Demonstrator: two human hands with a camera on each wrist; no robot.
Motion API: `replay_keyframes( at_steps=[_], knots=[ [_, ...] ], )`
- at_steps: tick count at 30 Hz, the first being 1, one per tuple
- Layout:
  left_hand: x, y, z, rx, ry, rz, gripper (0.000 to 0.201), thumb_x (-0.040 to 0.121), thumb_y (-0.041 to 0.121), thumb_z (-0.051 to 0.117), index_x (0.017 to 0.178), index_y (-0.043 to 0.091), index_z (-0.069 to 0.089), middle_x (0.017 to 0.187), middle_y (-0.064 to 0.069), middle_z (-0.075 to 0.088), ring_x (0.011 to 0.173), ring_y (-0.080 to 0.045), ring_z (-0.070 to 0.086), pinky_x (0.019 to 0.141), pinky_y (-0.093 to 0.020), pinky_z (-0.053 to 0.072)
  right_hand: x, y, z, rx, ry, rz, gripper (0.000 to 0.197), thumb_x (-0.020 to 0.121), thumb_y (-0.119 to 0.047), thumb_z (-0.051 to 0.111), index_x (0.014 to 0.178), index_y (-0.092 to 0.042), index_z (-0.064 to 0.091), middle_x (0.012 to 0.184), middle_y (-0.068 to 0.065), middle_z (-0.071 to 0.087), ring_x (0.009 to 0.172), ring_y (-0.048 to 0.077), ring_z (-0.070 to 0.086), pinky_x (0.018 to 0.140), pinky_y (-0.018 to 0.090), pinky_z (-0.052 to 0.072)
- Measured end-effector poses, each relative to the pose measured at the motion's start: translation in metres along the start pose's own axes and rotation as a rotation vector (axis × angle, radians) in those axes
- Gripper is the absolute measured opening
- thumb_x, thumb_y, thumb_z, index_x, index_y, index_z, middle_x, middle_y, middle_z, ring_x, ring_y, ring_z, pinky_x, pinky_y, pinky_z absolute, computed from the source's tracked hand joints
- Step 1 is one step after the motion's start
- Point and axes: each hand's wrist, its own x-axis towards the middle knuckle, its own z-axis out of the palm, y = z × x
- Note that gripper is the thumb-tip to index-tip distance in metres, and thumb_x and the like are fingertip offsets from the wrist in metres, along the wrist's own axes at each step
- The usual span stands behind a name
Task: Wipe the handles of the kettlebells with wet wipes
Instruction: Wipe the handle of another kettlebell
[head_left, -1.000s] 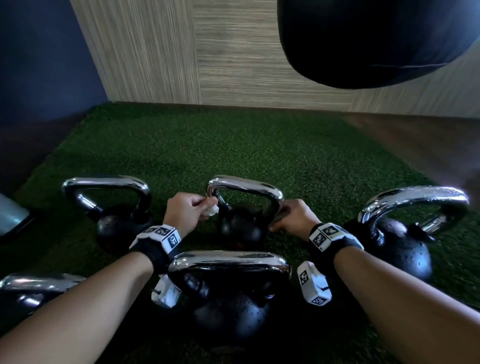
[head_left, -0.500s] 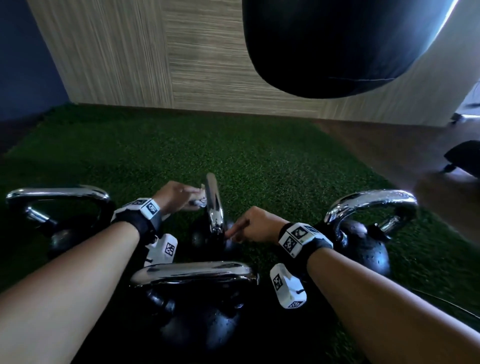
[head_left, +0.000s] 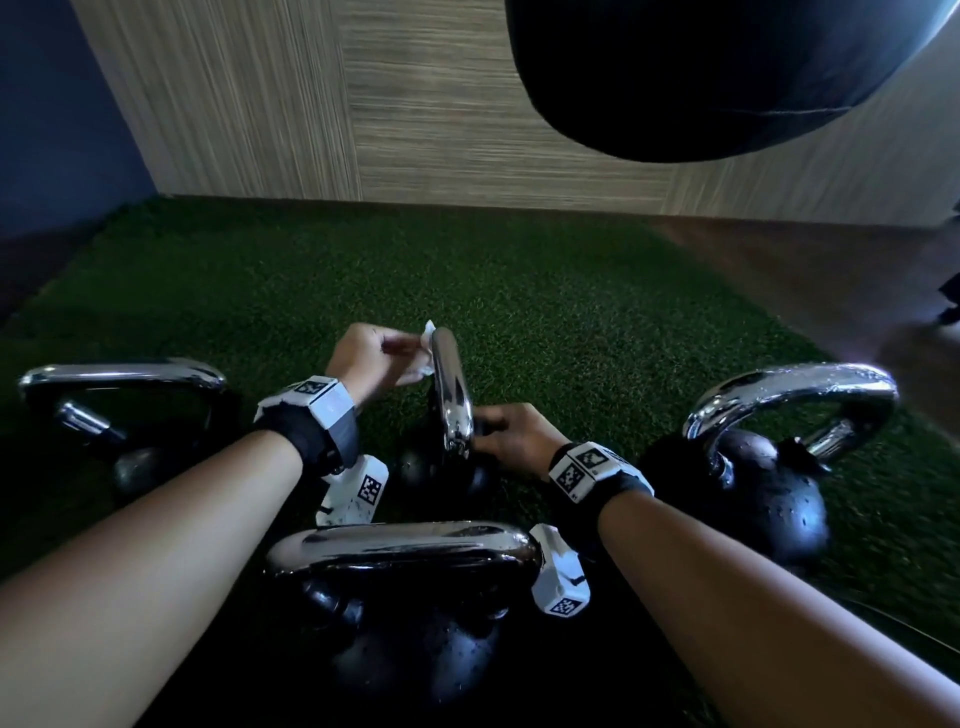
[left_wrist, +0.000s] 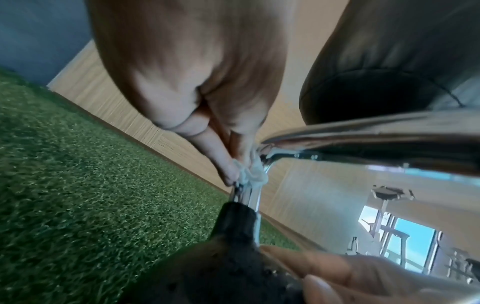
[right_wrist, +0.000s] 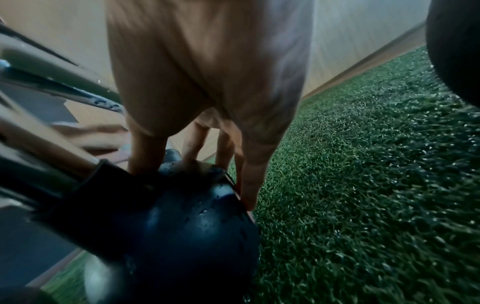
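The middle kettlebell (head_left: 441, 467) stands on the turf with its chrome handle (head_left: 452, 389) turned edge-on to me. My left hand (head_left: 374, 358) pinches a crumpled white wet wipe (head_left: 426, 358) against the far end of that handle. In the left wrist view the wet wipe (left_wrist: 250, 174) sits between my fingertips (left_wrist: 228, 170), where the chrome post (left_wrist: 252, 195) bends into the top bar. My right hand (head_left: 511, 434) rests on the black ball (right_wrist: 187, 226), with its thumb and fairly straight fingers (right_wrist: 249, 185) spread over the top.
Three more chrome-handled kettlebells stand around it: one to the left (head_left: 124, 415), one close in front (head_left: 405, 597), one to the right (head_left: 769, 467). A black punch bag (head_left: 701, 67) hangs overhead. Green turf (head_left: 519, 291) runs to a wood-panelled wall (head_left: 415, 104).
The middle kettlebell has turned about a quarter turn, so its handle is now edge-on. My right hand left the handle's right end and went onto the ball. My left hand stayed at the handle with the wipe.
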Motion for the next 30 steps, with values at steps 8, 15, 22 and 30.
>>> replay_keyframes(
  at_steps=[8,15,22,30],
  knots=[
    [-0.02,0.019,-0.006,-0.103,-0.079,0.071,0.023,0.089,-0.008,0.07,0.099,0.011,0.078,0.097,-0.012,0.08,0.08,-0.015,0.078,0.075,-0.021,0.063,0.006,0.013,0.002,0.014,0.039,-0.001,0.091,0.046,-0.061,0.083,0.127,-0.02,0.073,0.108,-0.001,0.078,0.096,0.009,0.071,0.093,0.027,0.056],
    [-0.043,0.028,-0.017,0.05,-0.167,0.186,0.02,0.084,0.002,0.078,0.101,0.013,0.079,0.095,-0.006,0.081,0.088,-0.015,0.078,0.077,-0.018,0.061,0.008,0.016,-0.002,0.071,0.055,0.014,0.047,0.081,-0.019,0.086,0.126,-0.013,0.073,0.101,-0.002,0.074,0.091,0.006,0.066,0.089,0.022,0.05],
    [-0.068,0.041,-0.026,0.148,-0.439,0.12,0.017,0.078,-0.008,0.079,0.092,0.0,0.077,0.088,-0.012,0.08,0.076,-0.015,0.077,0.067,-0.02,0.061,0.006,0.018,-0.002,0.032,0.066,-0.036,0.033,0.086,-0.011,0.08,0.119,-0.01,0.076,0.082,-0.012,0.069,0.064,-0.014,0.059,0.066,0.005,0.044],
    [-0.096,0.027,-0.02,0.291,-0.404,0.325,0.017,0.061,0.021,0.091,0.074,0.025,0.081,0.081,-0.001,0.08,0.075,-0.01,0.074,0.077,-0.026,0.061,0.006,0.017,-0.001,0.016,0.072,-0.022,0.041,0.084,-0.012,0.083,0.124,-0.007,0.073,0.105,0.005,0.075,0.086,0.005,0.066,0.076,0.013,0.05]
  ],
)
